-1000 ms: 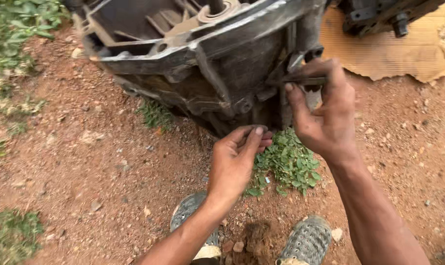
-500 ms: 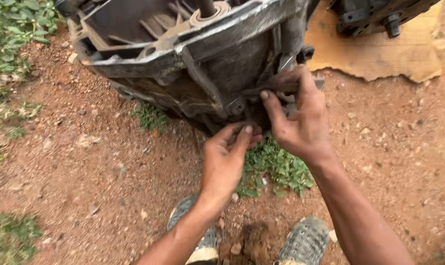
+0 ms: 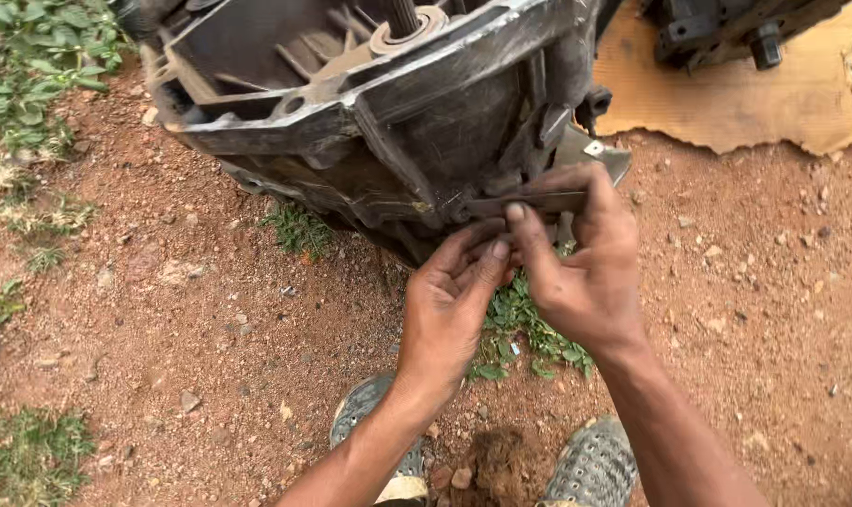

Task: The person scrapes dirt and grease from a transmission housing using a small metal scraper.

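A large dirty grey metal gearbox housing (image 3: 369, 122) lies on red dirt, its open side up with a shaft sticking out. My right hand (image 3: 581, 268) is closed on a flat dark metal tool (image 3: 529, 202), whose tip rests against the housing's lower edge. My left hand (image 3: 454, 305) sits just left of it, fingers together and extended toward the tool's tip, touching the underside of the housing. Whether the left fingers pinch anything is hidden.
A sheet of brown cardboard (image 3: 754, 99) lies at the back right with another dark machine part (image 3: 726, 33) on it. A small green weed (image 3: 524, 333) grows under my hands. My two grey mesh shoes (image 3: 590, 469) are at the bottom. Grass borders the left edge.
Both hands have moved left and closer together under the housing. The right hand's tool went from upright at the right side to lying level along the lower edge.
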